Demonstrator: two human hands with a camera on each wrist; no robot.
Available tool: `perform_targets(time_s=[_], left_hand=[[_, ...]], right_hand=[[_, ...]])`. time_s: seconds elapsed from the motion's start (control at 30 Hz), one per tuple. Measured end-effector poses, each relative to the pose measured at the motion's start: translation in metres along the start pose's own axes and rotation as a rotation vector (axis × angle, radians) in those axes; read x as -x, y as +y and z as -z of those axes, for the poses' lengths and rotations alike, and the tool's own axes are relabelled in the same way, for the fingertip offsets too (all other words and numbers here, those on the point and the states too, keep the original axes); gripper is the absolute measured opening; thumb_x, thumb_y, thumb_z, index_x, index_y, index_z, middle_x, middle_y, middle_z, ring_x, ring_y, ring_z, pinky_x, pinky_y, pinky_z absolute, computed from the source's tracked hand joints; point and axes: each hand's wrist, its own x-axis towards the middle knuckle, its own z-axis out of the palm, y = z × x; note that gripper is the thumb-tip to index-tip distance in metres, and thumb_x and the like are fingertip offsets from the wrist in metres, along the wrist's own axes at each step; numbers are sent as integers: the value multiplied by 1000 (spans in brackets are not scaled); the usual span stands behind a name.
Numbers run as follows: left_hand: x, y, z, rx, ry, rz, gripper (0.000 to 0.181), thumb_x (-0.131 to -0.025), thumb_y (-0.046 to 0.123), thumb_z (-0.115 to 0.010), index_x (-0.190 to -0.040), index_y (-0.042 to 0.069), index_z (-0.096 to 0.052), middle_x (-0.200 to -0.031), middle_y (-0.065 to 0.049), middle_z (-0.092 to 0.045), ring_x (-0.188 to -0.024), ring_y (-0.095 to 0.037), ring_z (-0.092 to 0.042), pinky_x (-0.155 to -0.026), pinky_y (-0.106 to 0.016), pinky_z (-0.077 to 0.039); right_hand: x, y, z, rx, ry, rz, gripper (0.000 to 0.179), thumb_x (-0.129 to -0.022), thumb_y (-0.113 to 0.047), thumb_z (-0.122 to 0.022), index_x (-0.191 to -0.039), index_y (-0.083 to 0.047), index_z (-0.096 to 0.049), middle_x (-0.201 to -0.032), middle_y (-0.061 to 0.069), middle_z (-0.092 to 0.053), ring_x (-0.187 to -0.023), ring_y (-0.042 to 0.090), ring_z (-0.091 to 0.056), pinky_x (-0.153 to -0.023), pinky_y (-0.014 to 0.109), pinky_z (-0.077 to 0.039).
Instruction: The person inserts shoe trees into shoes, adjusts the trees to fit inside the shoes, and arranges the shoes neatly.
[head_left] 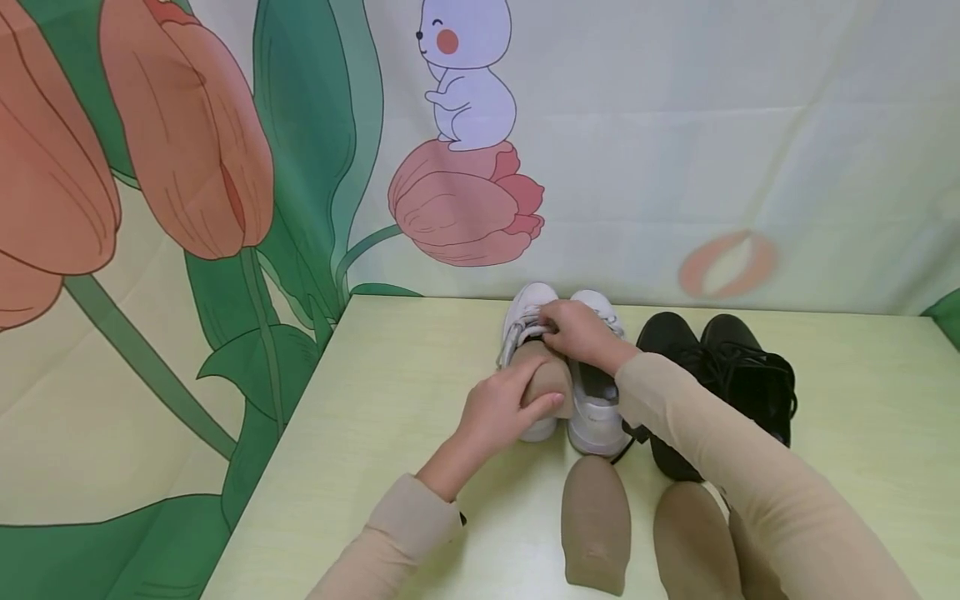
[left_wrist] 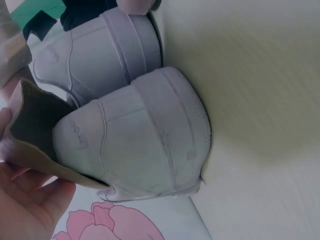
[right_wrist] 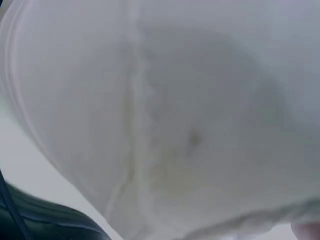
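My left hand [head_left: 491, 417] holds a brown, hollow shoe insert [head_left: 551, 383], thumb on one side and fingers on the other. The insert's front part lies in the opening of the left white sneaker [head_left: 528, 308]; its open rear end rises above the heel, as the left wrist view shows. At that sneaker's laces, my right hand [head_left: 581, 333] pinches the tongue with curled fingers; the fingertips are partly hidden. Close beside it stands the right white sneaker [head_left: 600, 425], its opening dark inside. A blurred white shoe surface [right_wrist: 200, 90] fills most of the right wrist view.
To the right stands a pair of black lace-up shoes [head_left: 667, 333], partly behind my right sleeve. More brown inserts lie in front: one insert [head_left: 596, 525] behind the white sneakers, others [head_left: 697, 542] near the right forearm. A printed curtain [head_left: 637, 167] hangs behind the pale table [head_left: 405, 375].
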Motion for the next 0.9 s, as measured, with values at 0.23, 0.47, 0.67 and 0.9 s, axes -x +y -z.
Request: perform_targets(time_s=[0.23,0.47,0.67,0.9], left_hand=[[-2,1,0,15,13,7,46,-84,44,-53,-121,18,-49,-110,-4,-62,-92,-22,-62,-71,-38,-48],[-10,-2,6,24,-50,36,51,-85,46,-50,-127,18,-45,-103,-9,-64,-86,-24,-63,-68,-39,-47],[-8,0,2,15,-1,37,52,-85,46,-51,-127,18,-44,-110,-6,-62,-90,-22,-62,-69,-39,-48],[-4,8,-10,-6,145,93,68,-75,52,-60,-131,17,-42,-126,2,-52,-105,-18,-56,-71,-38,-49]], right_hand=[[1,1,2,-47,-1,-9,7,-71,-1,-58,-75,-6,-60,-74,4,-59,-66,17,-48,-63,29,-40],[1,3,2,-51,-10,-2,10,-70,1,-57,-75,-7,-61,-76,5,-61,-66,17,-48,-62,28,-40],[2,5,2,-73,11,12,8,-75,-1,-58,-75,-7,-63,-78,5,-63,-69,17,-52,-65,30,-42],[5,5,1,-106,58,24,7,-78,-5,-61,-79,-7,-67,-82,6,-66,-77,19,-59,-71,34,-46]])
